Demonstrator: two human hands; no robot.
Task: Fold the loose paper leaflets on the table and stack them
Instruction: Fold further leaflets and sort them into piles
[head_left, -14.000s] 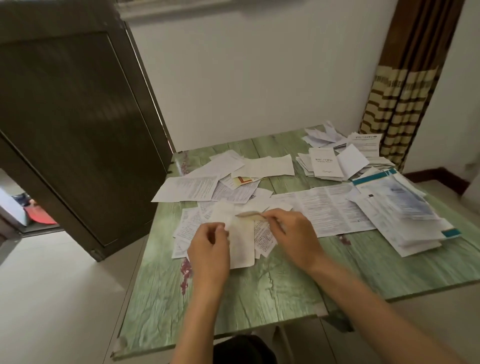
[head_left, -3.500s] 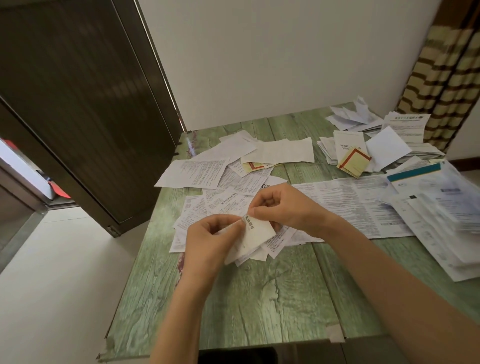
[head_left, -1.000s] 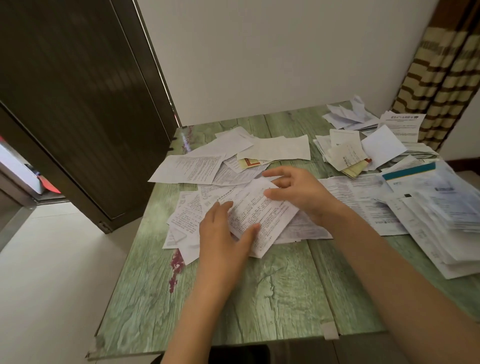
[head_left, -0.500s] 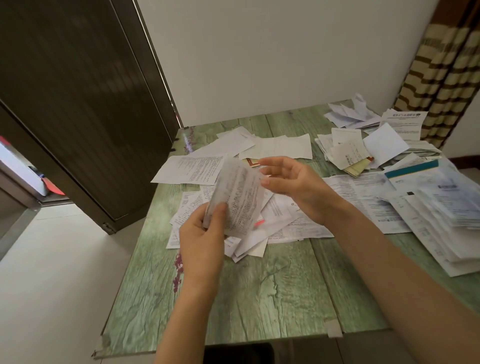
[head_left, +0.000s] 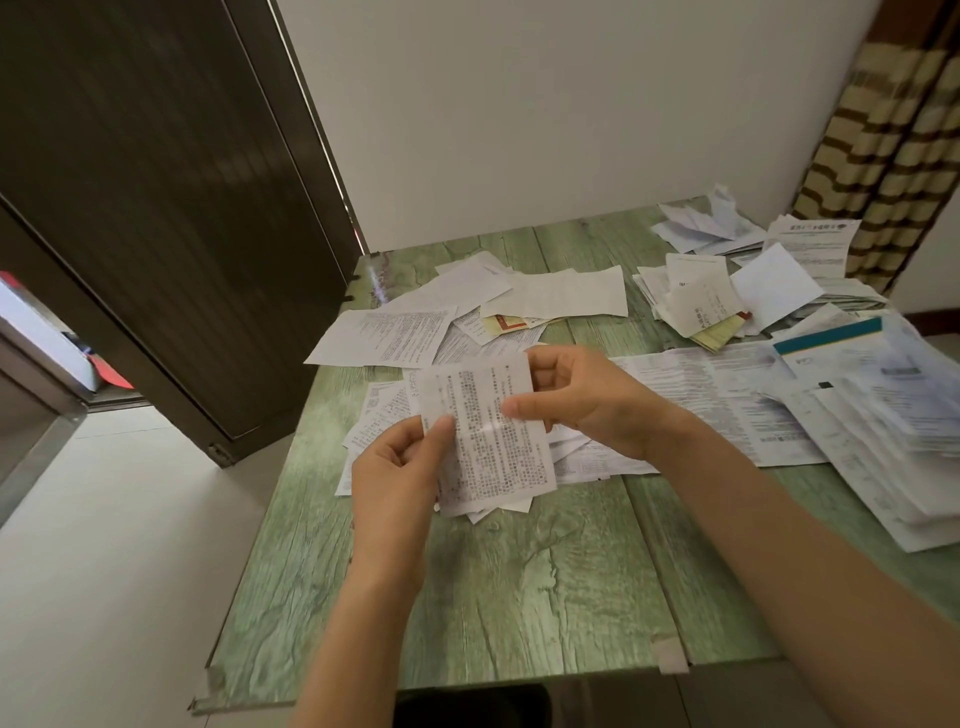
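paper leaflet pinched at its side edges by left hand and right hand; open table nearer.

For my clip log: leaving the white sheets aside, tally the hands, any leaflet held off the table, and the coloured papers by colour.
Hands: 2, the left hand and the right hand
Held leaflet, pinched by both hands: 1
Yellow papers: 2, the centre yellow paper and the right yellow paper
Teal-banded sheet: 1
Total: 6

table green woodgrain | leaflets white, black print | curtain brown-cream stripes
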